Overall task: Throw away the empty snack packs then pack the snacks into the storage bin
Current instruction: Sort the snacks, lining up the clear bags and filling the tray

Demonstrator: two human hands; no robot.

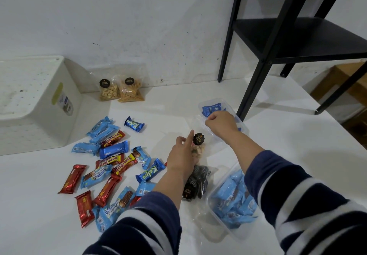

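From the head camera, the left hand (181, 155) grips the lower part of a clear biscuit bag (199, 148) with a black round label, forefinger stretched up beside the label, while the right hand (221, 123) pinches the bag's top edge. The bag stands on the white table (278, 135) between a scatter of wrapped snack bars (111, 167) and two clear tubs of blue packs (232, 199). The white storage bin (33, 103) sits far left, by the wall.

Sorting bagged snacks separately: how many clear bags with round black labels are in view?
4: two against the wall, one in both hands, one of dark cookies under the left arm. More may be hidden.
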